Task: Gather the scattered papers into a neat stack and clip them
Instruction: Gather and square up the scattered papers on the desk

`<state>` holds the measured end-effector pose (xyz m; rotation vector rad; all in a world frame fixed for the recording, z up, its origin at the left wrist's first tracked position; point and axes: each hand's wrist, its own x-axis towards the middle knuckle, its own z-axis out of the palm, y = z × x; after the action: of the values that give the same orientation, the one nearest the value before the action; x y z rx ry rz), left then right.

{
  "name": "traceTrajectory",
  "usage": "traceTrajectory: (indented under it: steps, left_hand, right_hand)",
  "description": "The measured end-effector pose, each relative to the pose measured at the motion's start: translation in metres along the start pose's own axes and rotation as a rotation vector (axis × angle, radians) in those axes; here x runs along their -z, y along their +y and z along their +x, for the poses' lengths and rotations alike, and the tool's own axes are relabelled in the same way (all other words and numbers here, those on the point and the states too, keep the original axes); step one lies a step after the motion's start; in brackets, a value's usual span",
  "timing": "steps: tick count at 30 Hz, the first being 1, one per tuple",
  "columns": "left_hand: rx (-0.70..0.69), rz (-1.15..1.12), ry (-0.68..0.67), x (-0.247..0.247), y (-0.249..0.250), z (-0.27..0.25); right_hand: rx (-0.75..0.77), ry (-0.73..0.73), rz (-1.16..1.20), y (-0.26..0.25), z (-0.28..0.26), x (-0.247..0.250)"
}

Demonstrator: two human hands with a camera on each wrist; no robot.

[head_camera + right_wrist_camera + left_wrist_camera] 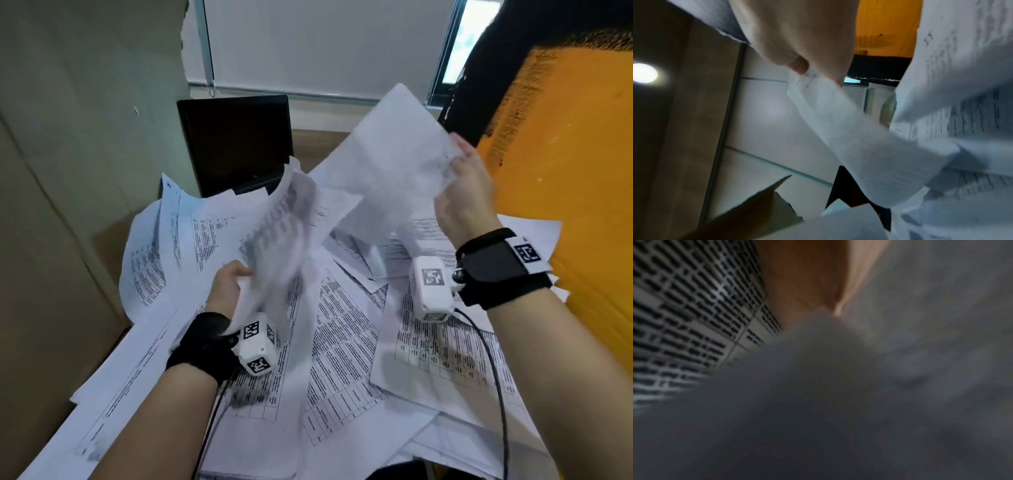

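Gripping a blank-backed sheet (387,150) by its edge, the right hand (462,192) holds it aloft, long axis slanting up and away. The left hand (227,284) grasps a blurred printed sheet (284,233) curling upward. Loose papers (342,342) carpet the desk at mixed angles, overlapping the laptop (236,144) behind.
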<state>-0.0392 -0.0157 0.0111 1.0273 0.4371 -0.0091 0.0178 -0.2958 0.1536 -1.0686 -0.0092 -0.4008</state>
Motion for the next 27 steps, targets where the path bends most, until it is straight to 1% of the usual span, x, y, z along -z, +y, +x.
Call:
traceTrajectory:
  steps: [1, 2, 3, 6, 7, 8, 9, 10, 11, 12, 14, 15, 16, 17, 18, 19, 21, 22, 23, 24, 26, 27]
  left_hand:
    - [0.012, 0.068, -0.023, -0.003, -0.003, 0.0]
    - [0.034, 0.096, -0.032, -0.011, -0.005, -0.005]
    - [0.055, 0.118, -0.063, -0.012, -0.007, -0.004]
    - [0.051, 0.238, -0.071, -0.013, -0.012, 0.001]
    - [0.065, 0.255, -0.099, -0.012, -0.01, -0.001]
    - [0.092, 0.276, -0.116, -0.011, -0.011, -0.001]
    - [0.098, 0.271, -0.104, -0.011, -0.011, -0.001]
    - [0.082, 0.236, -0.088, -0.01, -0.01, 0.0]
    - [0.067, 0.161, -0.101, -0.011, -0.009, 0.001]
    - [0.067, 0.09, -0.133, -0.01, -0.01, 0.005]
    - [0.106, 0.035, -0.167, -0.01, -0.005, 0.004]
    - [0.124, 0.062, -0.185, -0.01, -0.004, 0.004]
    - [0.141, 0.093, -0.225, -0.01, -0.005, 0.004]
    - [0.152, 0.151, -0.246, -0.011, -0.005, 0.002]
    - [0.15, 0.217, -0.246, -0.013, -0.007, 0.002]
    - [0.142, 0.289, -0.227, -0.014, -0.006, -0.001]
    - [0.073, 0.38, -0.178, -0.015, -0.001, -0.004]
    - [0.023, 0.387, -0.174, -0.014, 0.002, -0.003]
    - [-0.037, 0.375, -0.175, -0.014, 0.009, -0.009]
    - [-0.104, 0.364, -0.182, -0.014, 0.017, -0.014]
    - [-0.245, 0.368, -0.202, -0.015, 0.032, -0.022]
    - [-0.319, 0.385, -0.237, -0.019, 0.04, -0.029]
  right_hand:
    - [0.002, -0.115, 0.0, 0.001, -0.004, -0.003]
    - [0.009, -0.225, -0.08, 0.0, -0.008, -0.006]
    - [0.012, -0.365, -0.175, 0.0, -0.017, -0.011]
    - [0.081, -0.754, -0.638, 0.005, -0.039, -0.015]
    - [0.062, -0.886, -0.774, 0.005, -0.046, -0.016]
    - [0.018, -1.012, -0.899, 0.006, -0.054, -0.015]
    - [-0.053, -1.144, -0.996, 0.009, -0.062, -0.015]
    - [-0.139, -1.267, -1.087, 0.015, -0.069, -0.014]
    - [-0.216, -1.383, -1.169, 0.024, -0.076, -0.01]
    - [-0.273, -1.477, -1.269, 0.032, -0.083, -0.006]
    - [-0.315, -1.592, -1.438, 0.045, -0.095, 0.004]
    - [-0.322, -1.61, -1.482, 0.048, -0.097, 0.009]
    - [-0.334, -1.604, -1.476, 0.045, -0.099, 0.014]
    - [-0.35, -1.573, -1.439, 0.042, -0.097, 0.018]
    - [-0.348, -1.497, -1.386, 0.039, -0.093, 0.023]
    - [-0.319, -1.36, -1.328, 0.036, -0.087, 0.029]
    - [-0.229, -0.936, -1.272, 0.034, -0.072, 0.045]
    - [-0.212, -0.733, -1.255, 0.034, -0.065, 0.053]
    - [-0.237, -0.593, -1.222, 0.035, -0.061, 0.06]
    - [-0.296, -0.529, -1.167, 0.036, -0.059, 0.065]
    - [-0.403, -0.512, -0.994, 0.043, -0.057, 0.068]
    - [-0.43, -0.521, -0.885, 0.042, -0.059, 0.063]
